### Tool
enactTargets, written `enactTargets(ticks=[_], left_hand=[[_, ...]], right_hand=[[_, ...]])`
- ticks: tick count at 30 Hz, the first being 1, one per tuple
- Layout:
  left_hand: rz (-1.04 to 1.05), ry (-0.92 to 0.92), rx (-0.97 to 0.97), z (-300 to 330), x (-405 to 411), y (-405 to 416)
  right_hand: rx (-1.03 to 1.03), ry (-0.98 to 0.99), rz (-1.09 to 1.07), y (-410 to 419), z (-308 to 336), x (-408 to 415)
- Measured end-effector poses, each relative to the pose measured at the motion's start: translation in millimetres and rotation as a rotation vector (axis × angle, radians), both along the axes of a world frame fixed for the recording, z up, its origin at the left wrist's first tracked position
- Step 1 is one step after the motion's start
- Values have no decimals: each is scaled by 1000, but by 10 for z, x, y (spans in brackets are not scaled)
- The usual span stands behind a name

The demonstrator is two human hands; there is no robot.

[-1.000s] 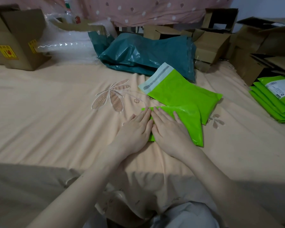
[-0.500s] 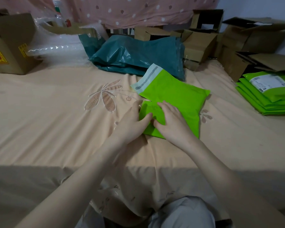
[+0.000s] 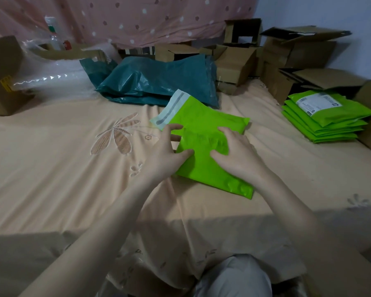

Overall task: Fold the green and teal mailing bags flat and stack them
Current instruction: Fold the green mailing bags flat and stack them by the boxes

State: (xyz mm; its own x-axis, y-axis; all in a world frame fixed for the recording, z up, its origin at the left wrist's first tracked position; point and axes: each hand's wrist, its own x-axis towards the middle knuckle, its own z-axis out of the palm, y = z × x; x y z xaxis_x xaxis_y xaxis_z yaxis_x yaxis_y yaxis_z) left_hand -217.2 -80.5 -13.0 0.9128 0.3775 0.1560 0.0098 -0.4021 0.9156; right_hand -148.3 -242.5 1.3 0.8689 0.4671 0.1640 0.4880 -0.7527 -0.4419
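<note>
Green plastic mailing bag (image 3: 204, 151) lies on the peach bedsheet (image 3: 51, 168), its pale adhesive flap (image 3: 169, 110) open. Left hand (image 3: 167, 153) and right hand (image 3: 238, 153) press it with spread fingers. The stack of green bags (image 3: 326, 118) carries a white label (image 3: 317, 103), its print unreadable.

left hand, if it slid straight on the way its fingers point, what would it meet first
The left hand points up and right, so it would probably first cross the white adhesive flap of the green mailing bag, then meet the teal bags behind. Depth is unclear.
</note>
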Motion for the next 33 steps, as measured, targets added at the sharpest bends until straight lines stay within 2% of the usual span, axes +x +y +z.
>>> enactTargets(ticks=[4,6,10,12,13,15,17,19,22,26,30,33], left_hand=[[-22,-169,-103,188,78,-118],[2,-228,-206,285,137,-171],[37,-220,-563,423,287,-289],[31,-177,-685,437,383,-392],[37,-138,-674,423,440,-456],[60,-81,-531,336,539,-600],[57,-107,-315,224,602,-762],[-37,-156,-150,122,642,-922],[-246,-87,-102,20,747,-1199],[-247,-74,-15,-34,1001,-1457],[-179,-105,74,-48,1351,-1535],[-197,-77,161,-80,1600,-1533]], right_hand=[[55,68,-70,-281,121,141],[151,127,-70,-433,173,213],[404,166,-31,-648,247,297],[458,118,-78,-752,245,349],[472,85,-113,-811,232,384],[499,34,-177,-933,206,443],[535,7,-240,-1059,172,489],[581,-12,-298,-1161,136,532],[596,-56,-374,-1282,106,628],[582,-91,-427,-1351,77,806],[357,-214,-455,-1340,19,1016],[219,-204,-363,-1294,-51,1158]])
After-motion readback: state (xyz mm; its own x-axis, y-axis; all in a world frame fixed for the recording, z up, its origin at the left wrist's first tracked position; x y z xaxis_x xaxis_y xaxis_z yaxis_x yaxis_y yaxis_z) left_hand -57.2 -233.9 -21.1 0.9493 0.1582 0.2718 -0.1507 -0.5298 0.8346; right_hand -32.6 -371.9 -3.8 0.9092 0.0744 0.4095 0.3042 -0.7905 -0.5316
